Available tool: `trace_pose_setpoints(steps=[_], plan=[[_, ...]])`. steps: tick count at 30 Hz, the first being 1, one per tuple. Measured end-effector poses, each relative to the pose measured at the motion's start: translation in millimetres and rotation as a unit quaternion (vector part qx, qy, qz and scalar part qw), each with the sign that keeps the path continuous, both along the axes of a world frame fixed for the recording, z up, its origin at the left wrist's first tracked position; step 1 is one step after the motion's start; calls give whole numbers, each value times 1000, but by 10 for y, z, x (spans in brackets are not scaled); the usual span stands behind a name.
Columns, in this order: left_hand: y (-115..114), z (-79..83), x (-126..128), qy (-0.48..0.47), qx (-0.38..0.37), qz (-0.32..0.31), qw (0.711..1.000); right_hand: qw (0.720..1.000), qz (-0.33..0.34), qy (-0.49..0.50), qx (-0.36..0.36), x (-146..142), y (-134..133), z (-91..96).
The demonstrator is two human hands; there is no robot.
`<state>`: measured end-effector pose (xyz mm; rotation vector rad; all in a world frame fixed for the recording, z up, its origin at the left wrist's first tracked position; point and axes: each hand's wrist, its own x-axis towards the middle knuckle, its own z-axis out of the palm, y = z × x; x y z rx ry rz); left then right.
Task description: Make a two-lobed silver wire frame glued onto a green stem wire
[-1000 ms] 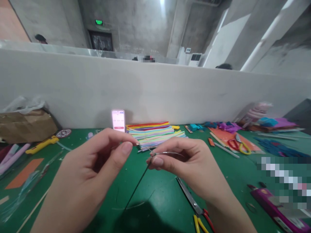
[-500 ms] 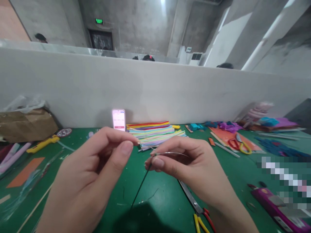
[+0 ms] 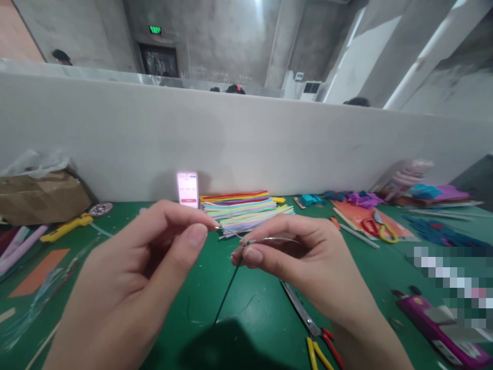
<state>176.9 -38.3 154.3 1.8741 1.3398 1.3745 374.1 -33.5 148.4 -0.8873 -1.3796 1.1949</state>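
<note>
My left hand (image 3: 142, 272) is closed in a pinch, its index fingertip and thumb at the end of a thin silvery wire (image 3: 233, 234). That wire runs to my right hand (image 3: 300, 257), whose thumb and fingers are pressed together around the top of a thin dark stem (image 3: 226, 295). The stem slants down and left over the table. A shiny loop of wire (image 3: 273, 239) arches along my right index finger; its far end is hidden in the palm. Below my right hand lies a pair of scissors (image 3: 304, 311) with red and yellow handles.
On the green table (image 3: 208, 288), colourful pipe cleaners (image 3: 246, 213) lie in front of a propped phone (image 3: 188, 189). At left are a cardboard box (image 3: 46, 198) and a yellow glue gun (image 3: 67, 228). More scissors (image 3: 381, 228) and a purple tool (image 3: 435, 329) lie right. A white partition (image 3: 246, 139) stands behind.
Both hands keep their pinch with only slight movement. The dark stem's lower end has shifted a little to the right, and the view has moved slightly.
</note>
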Motion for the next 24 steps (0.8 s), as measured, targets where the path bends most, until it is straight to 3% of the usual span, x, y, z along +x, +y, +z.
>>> trace_pose_setpoints(steps=[3,24], plan=[[5,13,1,39,8,11,999,1000,2,2,0,-12,4,5],[21,16,23,43,13,20,999,1000,8,4,5,3,30,-12]])
